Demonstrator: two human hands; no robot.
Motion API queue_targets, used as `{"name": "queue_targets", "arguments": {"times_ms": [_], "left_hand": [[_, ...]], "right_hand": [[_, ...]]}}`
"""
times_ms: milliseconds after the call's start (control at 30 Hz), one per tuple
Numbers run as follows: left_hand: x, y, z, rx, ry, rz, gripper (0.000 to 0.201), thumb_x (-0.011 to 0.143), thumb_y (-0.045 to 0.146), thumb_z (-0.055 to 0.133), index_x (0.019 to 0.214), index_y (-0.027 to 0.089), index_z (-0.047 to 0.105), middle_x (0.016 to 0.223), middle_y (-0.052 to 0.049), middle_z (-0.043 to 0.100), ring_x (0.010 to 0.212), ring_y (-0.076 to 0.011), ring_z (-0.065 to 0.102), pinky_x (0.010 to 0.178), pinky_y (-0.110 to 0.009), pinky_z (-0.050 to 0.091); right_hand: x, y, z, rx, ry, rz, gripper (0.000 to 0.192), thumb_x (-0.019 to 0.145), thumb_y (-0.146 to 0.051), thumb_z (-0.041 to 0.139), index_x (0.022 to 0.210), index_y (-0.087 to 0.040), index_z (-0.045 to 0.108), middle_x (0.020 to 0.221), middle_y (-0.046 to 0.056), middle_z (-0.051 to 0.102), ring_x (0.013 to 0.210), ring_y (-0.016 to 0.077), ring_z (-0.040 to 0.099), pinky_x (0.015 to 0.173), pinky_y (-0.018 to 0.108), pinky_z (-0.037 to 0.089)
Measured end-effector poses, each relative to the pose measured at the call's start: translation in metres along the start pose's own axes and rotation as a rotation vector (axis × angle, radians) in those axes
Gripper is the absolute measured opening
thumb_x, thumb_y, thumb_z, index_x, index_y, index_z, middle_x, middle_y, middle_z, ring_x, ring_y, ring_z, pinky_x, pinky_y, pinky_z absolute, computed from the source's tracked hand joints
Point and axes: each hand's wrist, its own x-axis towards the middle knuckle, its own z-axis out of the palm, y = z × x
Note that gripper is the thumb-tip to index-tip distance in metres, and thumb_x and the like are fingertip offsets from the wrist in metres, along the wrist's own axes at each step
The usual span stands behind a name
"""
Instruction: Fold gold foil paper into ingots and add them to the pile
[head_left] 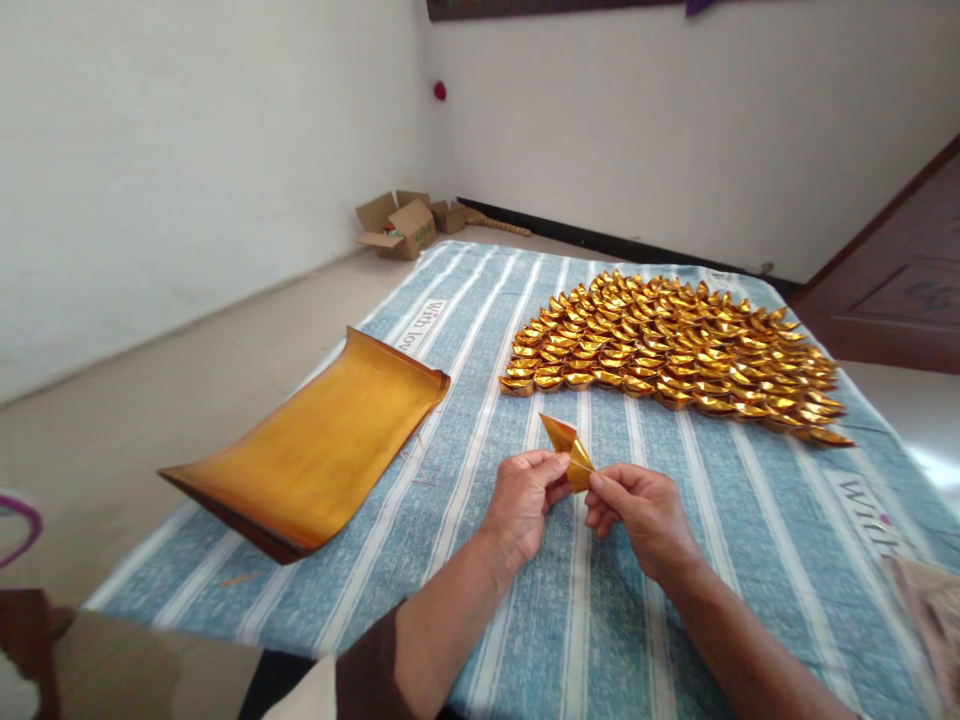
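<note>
Striped blue cloth (675,560) underneath — I'm seeing left hand (520,503) and right hand (641,512) both pinching a half-folded gold paper piece (571,452), finished ingots (675,350) lying beyond.

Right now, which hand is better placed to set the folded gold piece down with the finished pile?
Probably the right hand: it pinches the gold piece, as does the left hand, and the finished pile lies on its side.
</note>
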Motion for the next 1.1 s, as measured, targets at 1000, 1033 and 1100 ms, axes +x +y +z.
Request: {"name": "queue_targets", "arguments": {"times_ms": [1000, 1033, 1100], "left_hand": [[0.0, 0.005, -0.001, 0.664, -0.003, 0.579, 0.019, 0.084, 0.025, 0.058, 0.073, 0.015, 0.07, 0.077, -0.006, 0.068, 0.073, -0.0167, 0.063, 0.07, -0.028, 0.049], [0.001, 0.008, -0.003, 0.803, -0.036, 0.754, 0.018, 0.086, 0.023, 0.055, 0.079, 0.015, 0.07, 0.084, -0.007, 0.069, 0.079, -0.0175, 0.064, 0.075, -0.029, 0.049], [0.005, 0.014, -0.009, 1.062, -0.108, 1.09, 0.017, 0.089, 0.018, 0.052, 0.09, 0.015, 0.069, 0.092, -0.009, 0.069, 0.088, -0.0186, 0.064, 0.08, -0.031, 0.05]], "right_hand": [[0.01, 0.006, -0.008, -0.106, -0.066, -0.038, 0.037, 0.064, -0.038, 0.078, 0.092, -0.016, 0.067, 0.067, 0.001, 0.066, 0.054, 0.0128, 0.06, 0.047, 0.023, 0.05], [0.011, 0.006, -0.01, -0.16, 0.004, -0.125, 0.039, 0.064, -0.036, 0.079, 0.096, -0.018, 0.066, 0.072, 0.002, 0.067, 0.059, 0.0137, 0.061, 0.05, 0.025, 0.051], [0.013, 0.005, -0.014, -0.277, 0.136, -0.35, 0.036, 0.067, -0.033, 0.077, 0.098, -0.02, 0.066, 0.083, 0.003, 0.067, 0.069, 0.016, 0.064, 0.057, 0.027, 0.054]]}}
